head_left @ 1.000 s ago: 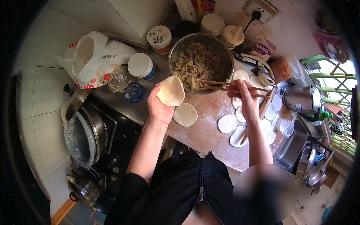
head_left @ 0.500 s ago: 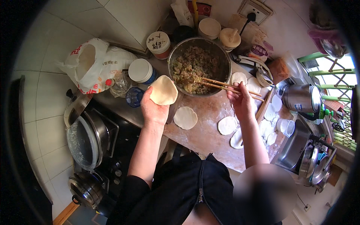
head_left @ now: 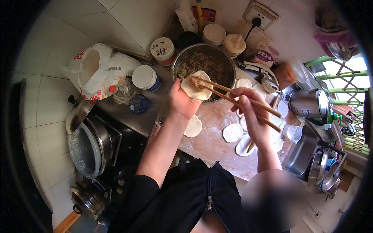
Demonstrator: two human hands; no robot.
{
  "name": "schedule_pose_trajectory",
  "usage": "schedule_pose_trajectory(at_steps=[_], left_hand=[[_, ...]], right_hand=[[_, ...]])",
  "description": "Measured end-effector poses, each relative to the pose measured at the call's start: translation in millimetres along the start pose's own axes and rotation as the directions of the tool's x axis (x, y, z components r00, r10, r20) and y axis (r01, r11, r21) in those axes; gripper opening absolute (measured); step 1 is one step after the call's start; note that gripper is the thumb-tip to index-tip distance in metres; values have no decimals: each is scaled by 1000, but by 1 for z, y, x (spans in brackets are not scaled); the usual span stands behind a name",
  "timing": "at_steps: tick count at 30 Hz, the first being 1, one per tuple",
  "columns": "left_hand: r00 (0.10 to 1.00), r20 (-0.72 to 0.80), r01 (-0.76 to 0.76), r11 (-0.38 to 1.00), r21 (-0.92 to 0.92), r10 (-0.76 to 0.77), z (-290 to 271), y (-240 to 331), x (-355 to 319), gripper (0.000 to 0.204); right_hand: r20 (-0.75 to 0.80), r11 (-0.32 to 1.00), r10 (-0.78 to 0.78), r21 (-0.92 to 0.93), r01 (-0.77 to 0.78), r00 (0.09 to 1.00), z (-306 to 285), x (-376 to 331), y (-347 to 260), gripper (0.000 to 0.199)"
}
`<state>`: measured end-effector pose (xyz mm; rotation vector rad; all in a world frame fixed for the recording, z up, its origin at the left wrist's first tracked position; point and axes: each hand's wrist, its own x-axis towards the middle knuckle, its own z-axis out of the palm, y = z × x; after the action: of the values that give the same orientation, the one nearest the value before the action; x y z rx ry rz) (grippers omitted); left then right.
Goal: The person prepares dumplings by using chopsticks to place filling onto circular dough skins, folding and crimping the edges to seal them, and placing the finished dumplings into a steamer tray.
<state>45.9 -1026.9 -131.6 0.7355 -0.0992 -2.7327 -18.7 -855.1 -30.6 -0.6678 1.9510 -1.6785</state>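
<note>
On my left hand rests a round dough wrapper, held up in front of the filling bowl's near rim. My right hand grips a pair of chopsticks. Their tips touch a small lump of filling on the wrapper. Behind it stands a steel bowl with chopped filling inside. Below my hands, further dough wrappers lie on a floured wooden board, one of them partly behind my left wrist.
Left of the bowl stand a white-lidded jar, a blue cup and a plastic bag. A stove with a pot is at the left. At the right are a sink and a steel kettle.
The chopsticks have come out of the bowl with a lump of filling, now on the wrapper. My left hand has moved right with the wrapper to meet them.
</note>
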Motion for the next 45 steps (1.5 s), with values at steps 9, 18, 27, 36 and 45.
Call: schedule_pose_trajectory(at_steps=[9,18,27,36,45], left_hand=[[999,33,-5,1000,-11,5,-7,2,4,52],[971,-146,-191,981,-16,187,-16,39,-20,47],[988,40,-140,973,-181,149,-49,65,-45,48],[980,-32,-198,980,-21,198,-41,61,-33,48],[998,31,-51,999,-12,51,-17,24,-3,50]], right_hand=[[-36,972,-234,-37,232,972,-4,-4,-18,16],[-169,995,-90,24,95,981,-2,4,15,21],[-119,956,181,253,-147,976,13,16,92,32],[-208,753,347,643,-139,915,-7,11,110,27],[-280,917,-74,359,176,957,-3,-2,41,25]])
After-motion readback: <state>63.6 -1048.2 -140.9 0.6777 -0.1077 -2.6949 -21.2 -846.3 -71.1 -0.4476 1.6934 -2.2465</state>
